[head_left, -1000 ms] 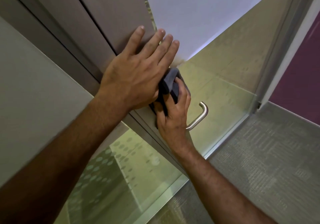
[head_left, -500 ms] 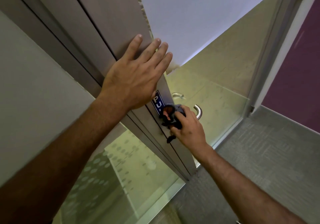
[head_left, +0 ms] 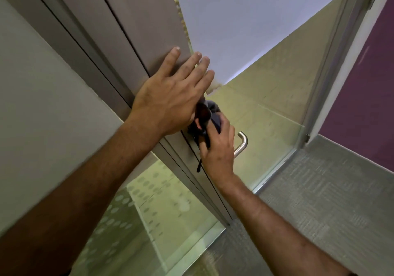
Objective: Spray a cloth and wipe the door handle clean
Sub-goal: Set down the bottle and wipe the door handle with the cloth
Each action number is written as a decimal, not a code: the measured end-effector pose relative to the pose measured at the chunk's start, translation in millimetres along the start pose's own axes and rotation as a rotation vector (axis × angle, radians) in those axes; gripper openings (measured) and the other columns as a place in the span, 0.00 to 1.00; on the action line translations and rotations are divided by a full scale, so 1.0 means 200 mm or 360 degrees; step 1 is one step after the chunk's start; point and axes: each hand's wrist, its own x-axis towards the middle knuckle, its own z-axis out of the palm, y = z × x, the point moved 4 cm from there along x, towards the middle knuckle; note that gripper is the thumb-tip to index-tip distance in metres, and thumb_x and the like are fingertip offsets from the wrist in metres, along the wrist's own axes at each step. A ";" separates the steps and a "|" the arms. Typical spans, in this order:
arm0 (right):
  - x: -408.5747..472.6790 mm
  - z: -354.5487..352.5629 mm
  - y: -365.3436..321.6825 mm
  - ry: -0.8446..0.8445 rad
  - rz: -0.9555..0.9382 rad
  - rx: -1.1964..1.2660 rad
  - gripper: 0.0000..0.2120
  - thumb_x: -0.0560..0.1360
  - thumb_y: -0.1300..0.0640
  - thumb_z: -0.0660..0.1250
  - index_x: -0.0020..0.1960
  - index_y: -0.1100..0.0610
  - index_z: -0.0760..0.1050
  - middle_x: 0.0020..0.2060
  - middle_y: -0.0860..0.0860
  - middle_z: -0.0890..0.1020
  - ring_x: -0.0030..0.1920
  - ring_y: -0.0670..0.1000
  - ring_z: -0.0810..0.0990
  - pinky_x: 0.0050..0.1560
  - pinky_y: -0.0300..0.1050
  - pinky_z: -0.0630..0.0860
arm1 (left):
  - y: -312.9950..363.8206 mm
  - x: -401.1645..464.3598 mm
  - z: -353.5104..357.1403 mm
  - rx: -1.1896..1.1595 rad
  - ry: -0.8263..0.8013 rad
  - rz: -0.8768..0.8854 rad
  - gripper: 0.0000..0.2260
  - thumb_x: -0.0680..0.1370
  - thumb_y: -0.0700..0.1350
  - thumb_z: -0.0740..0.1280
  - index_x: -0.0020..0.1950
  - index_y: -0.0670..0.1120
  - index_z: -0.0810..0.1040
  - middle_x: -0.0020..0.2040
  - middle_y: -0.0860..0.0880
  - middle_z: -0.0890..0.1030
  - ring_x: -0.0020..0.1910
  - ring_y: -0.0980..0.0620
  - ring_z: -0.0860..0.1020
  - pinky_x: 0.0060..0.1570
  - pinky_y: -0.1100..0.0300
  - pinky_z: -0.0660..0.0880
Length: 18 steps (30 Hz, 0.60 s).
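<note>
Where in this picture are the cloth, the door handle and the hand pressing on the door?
cloth (head_left: pixel 214 113), head view, on the grey fold above the right hand's fingers.
door handle (head_left: pixel 243 142), head view, on the bare steel bend.
left hand (head_left: pixel 170 98), head view, on the back of the hand.

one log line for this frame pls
step: wiping | left hand: flat on door | right hand: grips cloth on handle | handle lower end: bare

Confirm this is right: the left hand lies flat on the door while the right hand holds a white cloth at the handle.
Wrong on colour: in the head view the cloth in the right hand is dark grey. The left hand does lie flat on the door, by the handle.
</note>
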 end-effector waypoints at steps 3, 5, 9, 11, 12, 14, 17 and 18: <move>-0.16 0.04 0.14 -0.0169 0.0069 -0.0128 0.27 0.70 0.68 0.73 0.67 0.54 0.77 0.68 0.61 0.73 0.63 0.62 0.73 0.54 0.49 0.80 | 0.00 0.00 0.01 0.0073 -0.0012 0.0006 0.31 0.80 0.53 0.43 0.83 0.44 0.53 0.83 0.40 0.55 0.82 0.42 0.54 0.78 0.38 0.47; -0.16 0.00 0.20 -0.0363 0.0090 -0.0181 0.22 0.70 0.66 0.74 0.62 0.55 0.79 0.64 0.58 0.76 0.58 0.59 0.76 0.47 0.53 0.83 | 0.00 0.00 0.02 0.0085 -0.0010 0.0007 0.30 0.81 0.52 0.46 0.83 0.44 0.52 0.83 0.40 0.54 0.82 0.42 0.54 0.78 0.38 0.47; 0.04 -0.16 0.26 -0.0542 0.0233 0.0260 0.10 0.72 0.63 0.74 0.52 0.56 0.81 0.52 0.50 0.79 0.51 0.52 0.78 0.50 0.52 0.79 | 0.00 0.00 0.01 0.0070 -0.0006 0.0003 0.31 0.80 0.53 0.47 0.83 0.44 0.51 0.83 0.40 0.53 0.83 0.43 0.53 0.78 0.38 0.46; 0.10 -0.29 0.25 -0.0391 0.0378 0.0673 0.09 0.71 0.63 0.74 0.49 0.54 0.81 0.48 0.50 0.81 0.49 0.50 0.81 0.48 0.48 0.79 | 0.00 0.00 0.01 0.0078 -0.0010 -0.0012 0.32 0.81 0.54 0.51 0.83 0.45 0.52 0.83 0.40 0.53 0.83 0.43 0.53 0.78 0.38 0.46; 0.11 -0.34 0.23 -0.0271 0.0451 0.0898 0.11 0.70 0.64 0.73 0.49 0.51 0.81 0.46 0.47 0.83 0.48 0.47 0.82 0.46 0.44 0.78 | 0.00 0.00 0.01 0.0080 -0.0026 -0.0010 0.32 0.80 0.54 0.52 0.83 0.45 0.52 0.84 0.40 0.53 0.83 0.43 0.53 0.78 0.38 0.45; 0.11 -0.42 0.19 0.0060 0.0526 0.1262 0.18 0.69 0.66 0.70 0.51 0.45 0.81 0.45 0.43 0.85 0.47 0.43 0.83 0.47 0.39 0.79 | 0.00 0.00 0.00 0.0065 -0.0013 0.0001 0.31 0.80 0.53 0.50 0.82 0.45 0.53 0.83 0.40 0.54 0.82 0.43 0.54 0.79 0.39 0.46; 0.12 -0.39 0.13 0.0395 0.0539 0.1403 0.22 0.71 0.67 0.69 0.54 0.42 0.80 0.48 0.45 0.86 0.50 0.45 0.84 0.50 0.42 0.81 | 0.00 0.00 -0.01 0.0048 -0.0010 0.0001 0.31 0.78 0.52 0.46 0.82 0.44 0.55 0.83 0.40 0.55 0.82 0.42 0.55 0.78 0.38 0.48; 0.13 -0.34 0.09 0.0409 0.0498 0.1354 0.22 0.72 0.68 0.69 0.54 0.42 0.79 0.51 0.49 0.85 0.52 0.48 0.83 0.52 0.46 0.81 | 0.00 0.00 -0.01 0.0056 -0.0016 0.0007 0.32 0.78 0.52 0.45 0.82 0.44 0.56 0.83 0.40 0.56 0.82 0.42 0.55 0.78 0.38 0.48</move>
